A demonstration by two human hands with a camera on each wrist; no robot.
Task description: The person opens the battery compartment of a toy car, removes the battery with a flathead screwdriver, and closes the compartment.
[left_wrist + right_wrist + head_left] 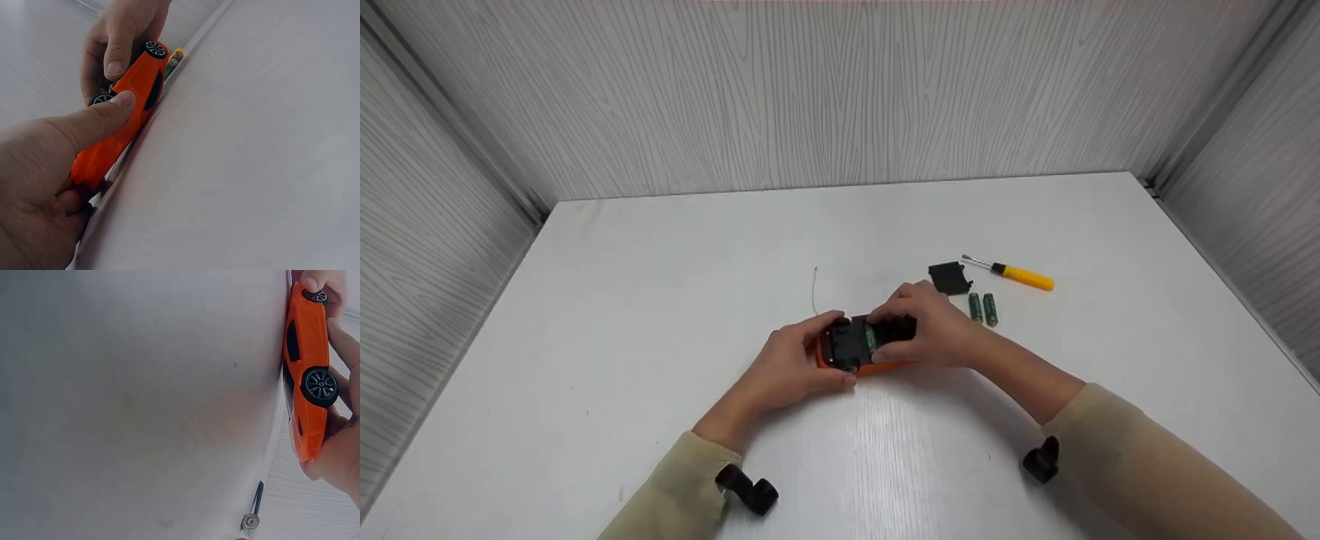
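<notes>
An orange toy car [885, 367] lies wheels up on the white table, its black underside facing me. My left hand [791, 366] grips one end of it, thumb on the near side and fingers on the far side. At the open battery compartment, my right hand [930, 328] pinches a green battery [871, 337] between thumb and fingertip. How deep the battery sits cannot be told. In the left wrist view the left thumb presses on the car's orange side [143, 79]. The right wrist view shows the car's wheel [320, 386] near the right hand [337, 455].
Two more green batteries [982, 308] lie side by side right of the car. Behind them is a black battery cover [949, 278]. A yellow-handled screwdriver [1024, 277] lies further right. A thin wire [814, 289] sticks up behind the car. Pale wood-grain panels [840, 90] surround the table.
</notes>
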